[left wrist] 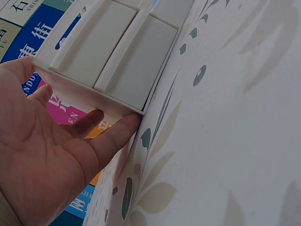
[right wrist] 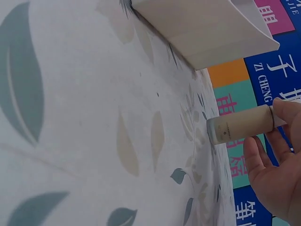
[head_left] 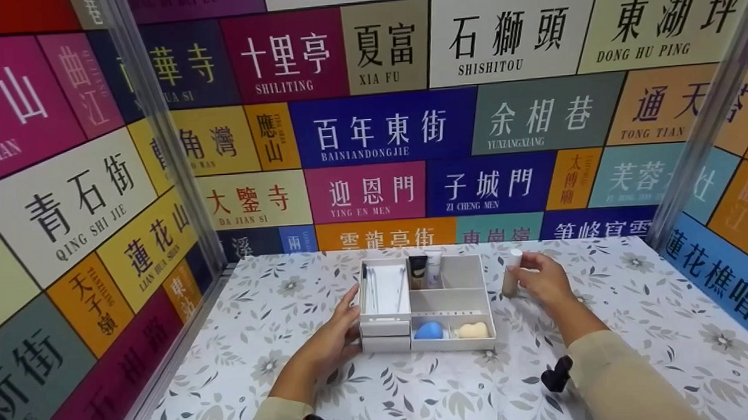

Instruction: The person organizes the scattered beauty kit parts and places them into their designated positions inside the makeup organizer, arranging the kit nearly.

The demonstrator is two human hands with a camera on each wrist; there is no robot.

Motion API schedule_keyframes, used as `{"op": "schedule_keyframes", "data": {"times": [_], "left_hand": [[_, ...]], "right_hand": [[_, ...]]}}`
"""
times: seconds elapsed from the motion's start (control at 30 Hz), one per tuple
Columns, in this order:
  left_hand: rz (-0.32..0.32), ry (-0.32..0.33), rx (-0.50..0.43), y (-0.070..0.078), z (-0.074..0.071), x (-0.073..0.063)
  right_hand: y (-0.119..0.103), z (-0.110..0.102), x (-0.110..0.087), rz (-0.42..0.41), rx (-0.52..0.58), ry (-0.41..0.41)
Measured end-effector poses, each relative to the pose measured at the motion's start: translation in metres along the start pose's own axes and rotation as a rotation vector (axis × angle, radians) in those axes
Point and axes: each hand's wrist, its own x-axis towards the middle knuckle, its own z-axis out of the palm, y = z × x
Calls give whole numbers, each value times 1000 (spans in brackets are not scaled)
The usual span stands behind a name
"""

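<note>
My right hand [head_left: 546, 283] pinches a bottle of beige liquid foundation [right wrist: 242, 125] by its white cap [head_left: 515, 254]. The bottle is upright, just right of a white desktop organizer [head_left: 450, 301]; whether its base touches the table cannot be told. With its fingertips, my left hand [left wrist: 61, 141] touches the organizer's left side, by two small drawers [left wrist: 134, 66]. Inside the organizer are a black tube [head_left: 418, 272], a white tube [head_left: 434, 269], a blue makeup sponge [head_left: 428, 331] and a cream sponge [head_left: 472, 330]. Thin sticks [head_left: 387, 288] lie in its left compartment.
The organizer stands on a table [head_left: 278, 328] covered with a leaf-patterned cloth. Walls of coloured signs [head_left: 383, 127] rise behind and at both sides, with metal posts [head_left: 162, 131] at the corners. Black wrist mounts [head_left: 557, 375] sit near the sleeves.
</note>
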Motion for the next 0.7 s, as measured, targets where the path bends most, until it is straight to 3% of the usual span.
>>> {"op": "schedule_keyframes", "data": {"times": [0.27,0.6,0.7], "left_hand": [[-27,30,9,2,1,0],[-35,40,36,2,0,0],[-21,16,32,2,0,0]], "right_hand": [[-2,0,-2,-5,-24,14],[-24,-6,-19,-31,63,8],[-31,-7,-25,-45,87,-5]]}}
